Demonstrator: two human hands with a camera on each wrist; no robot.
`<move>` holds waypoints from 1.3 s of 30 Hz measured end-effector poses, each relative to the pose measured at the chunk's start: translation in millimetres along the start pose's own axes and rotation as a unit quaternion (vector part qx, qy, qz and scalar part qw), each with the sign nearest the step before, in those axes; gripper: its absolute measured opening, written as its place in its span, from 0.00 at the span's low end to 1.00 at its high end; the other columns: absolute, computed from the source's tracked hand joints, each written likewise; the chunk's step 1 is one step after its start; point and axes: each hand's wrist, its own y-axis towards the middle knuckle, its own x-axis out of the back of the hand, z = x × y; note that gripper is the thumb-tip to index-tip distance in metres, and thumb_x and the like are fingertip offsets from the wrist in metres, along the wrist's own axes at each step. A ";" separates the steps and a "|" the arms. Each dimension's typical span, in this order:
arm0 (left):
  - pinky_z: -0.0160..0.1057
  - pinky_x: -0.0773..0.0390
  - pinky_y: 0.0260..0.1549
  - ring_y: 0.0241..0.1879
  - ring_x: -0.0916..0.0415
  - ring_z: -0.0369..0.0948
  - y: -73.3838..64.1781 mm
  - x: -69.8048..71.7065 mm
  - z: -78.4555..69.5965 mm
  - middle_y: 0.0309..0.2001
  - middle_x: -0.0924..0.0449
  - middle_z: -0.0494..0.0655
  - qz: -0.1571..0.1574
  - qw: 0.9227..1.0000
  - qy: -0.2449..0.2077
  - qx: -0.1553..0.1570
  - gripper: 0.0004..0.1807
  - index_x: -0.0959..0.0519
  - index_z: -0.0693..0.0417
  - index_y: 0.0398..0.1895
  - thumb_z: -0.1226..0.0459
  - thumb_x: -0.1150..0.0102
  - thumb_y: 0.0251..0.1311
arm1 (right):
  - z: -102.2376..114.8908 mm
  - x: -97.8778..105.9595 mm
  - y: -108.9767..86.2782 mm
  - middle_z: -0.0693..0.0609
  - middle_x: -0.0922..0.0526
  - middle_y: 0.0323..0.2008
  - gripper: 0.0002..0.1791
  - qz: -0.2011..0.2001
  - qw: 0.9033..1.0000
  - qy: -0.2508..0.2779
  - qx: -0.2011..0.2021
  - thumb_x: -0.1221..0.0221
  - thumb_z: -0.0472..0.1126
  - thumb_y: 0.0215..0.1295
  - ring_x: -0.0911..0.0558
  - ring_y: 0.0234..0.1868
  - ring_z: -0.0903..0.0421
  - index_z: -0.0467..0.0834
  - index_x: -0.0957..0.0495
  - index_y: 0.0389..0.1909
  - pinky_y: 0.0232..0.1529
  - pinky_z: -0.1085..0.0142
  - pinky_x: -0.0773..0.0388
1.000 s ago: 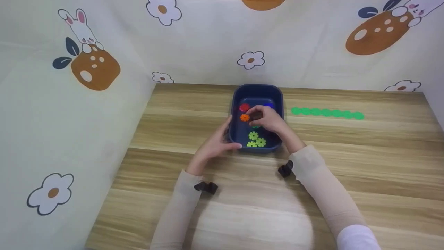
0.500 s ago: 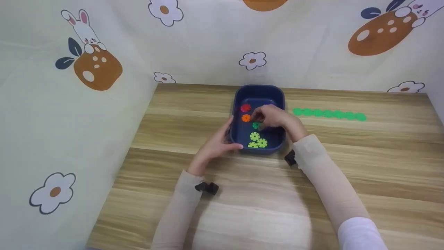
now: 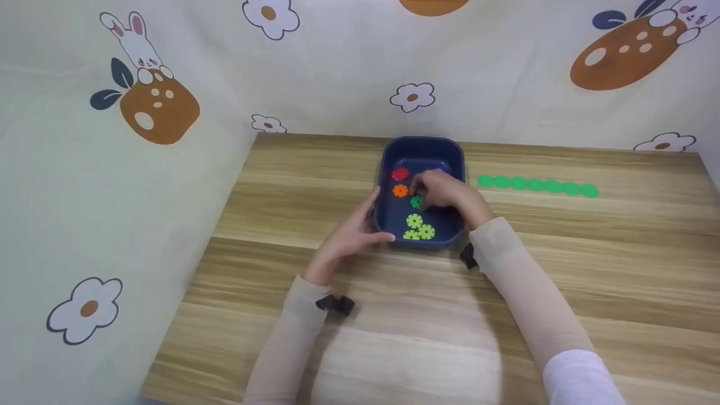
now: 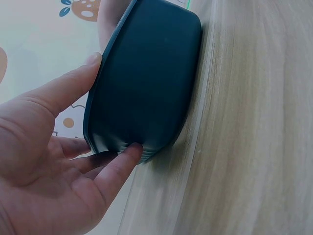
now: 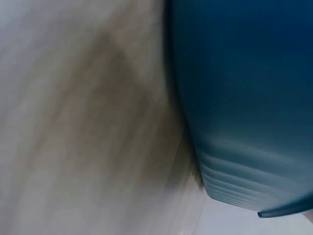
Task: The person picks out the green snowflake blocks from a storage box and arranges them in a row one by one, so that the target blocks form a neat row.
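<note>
A dark blue plastic bin (image 3: 422, 147) stands on the wooden table. My left hand (image 3: 349, 233) holds its near left corner; in the left wrist view, the digits (image 4: 80, 81) spread over the rim and wall. My right hand (image 3: 441, 188) reaches inside with bent fingers, beside a green notched disc (image 3: 416, 201). Its fingertips are partly hidden, so whether they pinch anything is unclear. Also in the bin lie a red disc (image 3: 400, 174), an orange disc (image 3: 400, 190) and three yellow-green discs (image 3: 414, 220). Something blue (image 3: 444, 168) shows behind the right hand. Only the bin's outside wall (image 5: 244, 107) fills the right wrist view.
A straight row of green discs (image 3: 537, 185) lies on the table to the right of the bin. Behind and at the left rises a cloth backdrop (image 3: 326, 73) printed with flowers and rabbits. A black clip-like piece (image 3: 336, 304) sits at the left cuff.
My right hand has shifted from beside the orange disc towards the right, and more of the green disc shows now. The left hand keeps its place on the bin.
</note>
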 end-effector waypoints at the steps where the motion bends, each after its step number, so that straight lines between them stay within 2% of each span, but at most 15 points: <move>1: 0.46 0.33 0.71 0.74 0.41 0.55 -0.4 0.0 -0.4 0.80 0.56 0.60 0.000 1.000 0.001 0.001 0.59 0.61 0.51 0.81 0.67 0.29 0.56 | 0.2 -0.9 -0.4 0.44 0.18 0.41 0.17 -0.002 1.000 0.001 0.001 0.30 0.31 0.55 0.24 0.42 0.49 0.40 0.17 0.46 0.50 0.57 0.22; 10: 0.48 0.31 0.70 0.71 0.35 0.57 -0.7 -1.4 -0.6 0.80 0.57 0.62 0.007 1.000 -0.008 -0.002 0.58 0.61 0.54 0.81 0.67 0.29 0.56 | -0.3 -8.2 -3.9 0.47 0.17 0.38 0.15 0.005 0.999 0.005 0.054 0.30 0.30 0.51 0.22 0.39 0.52 0.40 0.17 0.41 0.44 0.61 0.22; 15: 0.47 0.34 0.72 0.74 0.39 0.55 0.6 -2.8 -1.2 0.80 0.57 0.62 0.010 1.000 -0.004 -0.002 0.59 0.61 0.53 0.81 0.66 0.29 0.56 | -0.8 -10.9 -5.5 0.47 0.17 0.38 0.15 0.024 0.996 0.016 0.083 0.29 0.31 0.52 0.21 0.39 0.52 0.42 0.18 0.41 0.44 0.60 0.21; 20: 0.46 0.35 0.72 0.75 0.43 0.54 0.9 -4.5 0.0 0.80 0.56 0.61 0.010 1.000 0.002 -0.002 0.58 0.61 0.53 0.81 0.67 0.29 0.56 | -1.1 -13.6 -8.1 0.49 0.17 0.37 0.15 0.037 0.995 0.024 0.091 0.28 0.34 0.53 0.22 0.38 0.53 0.45 0.19 0.41 0.42 0.62 0.22; 28: 0.46 0.35 0.72 0.76 0.44 0.55 1.1 -6.0 -0.5 0.80 0.57 0.62 0.014 1.000 -0.011 -0.011 0.58 0.62 0.56 0.81 0.69 0.30 0.56 | 1.6 -18.1 -6.6 0.49 0.16 0.34 0.09 0.060 0.985 0.102 0.123 0.33 0.30 0.56 0.21 0.34 0.57 0.42 0.17 0.39 0.38 0.68 0.22; 33: 0.47 0.33 0.71 0.75 0.43 0.54 1.2 -3.9 -0.3 0.80 0.55 0.61 0.008 1.000 0.004 -0.007 0.58 0.61 0.55 0.81 0.67 0.30 0.56 | 2.9 -16.7 -7.8 0.45 0.13 0.33 0.08 0.046 0.978 0.153 0.134 0.36 0.29 0.57 0.20 0.31 0.60 0.39 0.16 0.38 0.36 0.70 0.20; 39: 0.51 0.35 0.72 0.76 0.46 0.56 2.2 0.0 0.9 0.80 0.57 0.62 0.010 1.000 -0.018 -0.018 0.57 0.62 0.56 0.81 0.70 0.32 0.58 | 5.9 -6.6 -15.4 0.45 0.13 0.32 0.07 0.003 0.967 0.216 0.138 0.37 0.28 0.60 0.18 0.31 0.62 0.35 0.17 0.39 0.37 0.72 0.18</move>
